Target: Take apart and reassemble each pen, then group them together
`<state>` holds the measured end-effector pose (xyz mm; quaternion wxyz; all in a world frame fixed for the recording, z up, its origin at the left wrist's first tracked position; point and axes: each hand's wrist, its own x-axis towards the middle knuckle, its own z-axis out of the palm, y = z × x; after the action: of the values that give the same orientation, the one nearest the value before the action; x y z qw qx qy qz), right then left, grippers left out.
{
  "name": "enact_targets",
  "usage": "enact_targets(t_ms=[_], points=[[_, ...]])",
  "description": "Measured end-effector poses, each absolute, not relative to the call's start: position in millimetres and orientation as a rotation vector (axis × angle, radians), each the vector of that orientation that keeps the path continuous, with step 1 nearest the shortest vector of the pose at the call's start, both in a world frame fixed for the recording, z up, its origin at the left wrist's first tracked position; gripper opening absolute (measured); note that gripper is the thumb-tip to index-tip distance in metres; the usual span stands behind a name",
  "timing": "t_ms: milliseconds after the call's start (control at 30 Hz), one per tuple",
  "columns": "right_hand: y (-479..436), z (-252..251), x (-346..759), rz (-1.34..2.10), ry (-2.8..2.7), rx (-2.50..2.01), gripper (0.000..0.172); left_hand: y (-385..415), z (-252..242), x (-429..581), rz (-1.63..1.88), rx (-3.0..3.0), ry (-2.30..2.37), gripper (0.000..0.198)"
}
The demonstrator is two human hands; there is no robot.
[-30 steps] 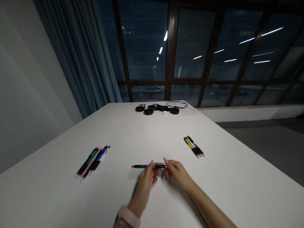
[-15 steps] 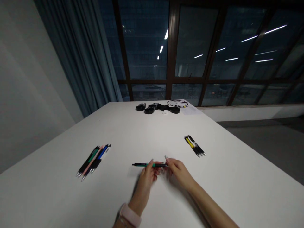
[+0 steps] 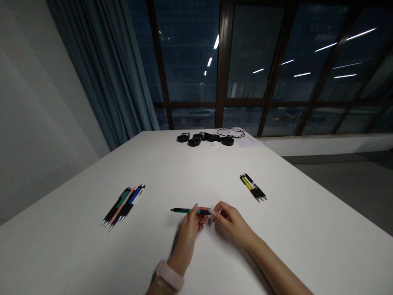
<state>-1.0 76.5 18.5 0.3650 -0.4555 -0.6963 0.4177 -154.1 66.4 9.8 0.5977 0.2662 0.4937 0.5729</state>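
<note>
A black-and-green pen (image 3: 183,210) lies level above the table, pointing left to right. My left hand (image 3: 192,224) is closed around its middle, with the thumb on top. At the pen's right end, the fingertips of my right hand (image 3: 230,219) pinch the tip, which they hide. To the left rests a row of several pens (image 3: 123,208) in green, pink, blue and white with black grips. On the right lies a smaller group of pens (image 3: 253,187), one yellow and others black or with white.
The white table (image 3: 172,176) runs away toward dark windows. At its far end sit black round rolls (image 3: 194,141), a coiled black cable (image 3: 230,132), a small white item (image 3: 215,144) and a paper sheet (image 3: 250,142). A blue curtain (image 3: 123,73) hangs at the left.
My right hand's fingers have closed in on the pen's right end and now cover its tip. My left hand keeps its hold. The view has shifted slightly.
</note>
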Motion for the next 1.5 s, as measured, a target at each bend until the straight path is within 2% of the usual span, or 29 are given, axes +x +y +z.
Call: enact_targets(t_ms=[300, 367, 467, 600, 833, 1067, 1233, 1500], points=[[73, 22, -5, 1.096, -1.894, -1.173, 0.044, 72, 2, -157, 1.326, 0.628, 1.138, 0.053], [72, 26, -2, 0.95, -1.986, -1.226, 0.039, 71, 1, -157, 1.327, 0.662, 1.161, 0.056], [71, 33, 4, 0.629, -2.125, -1.236, 0.02, 68, 0, -158, 1.351, 0.747, 1.237, 0.061], [70, 41, 10, 0.392, -2.259, -1.201, 0.017, 66, -1, -161, 1.379, 0.873, 1.313, 0.064], [71, 39, 8, 0.255, -2.35, -1.174, 0.015, 71, 2, -160, 1.325, 0.815, 1.288, 0.069], [77, 35, 14, 0.267, -2.253, -1.232, 0.015, 74, 1, -164, 1.215, 0.858, 1.254, 0.07], [86, 37, 31, 0.265, -2.08, -1.4, 0.021, 72, 4, -165, 1.256, 0.915, 1.237, 0.064], [105, 34, 76, 0.193, -1.745, -2.105, 0.025, 71, 12, -163, 1.292, 0.874, 1.21, 0.055]])
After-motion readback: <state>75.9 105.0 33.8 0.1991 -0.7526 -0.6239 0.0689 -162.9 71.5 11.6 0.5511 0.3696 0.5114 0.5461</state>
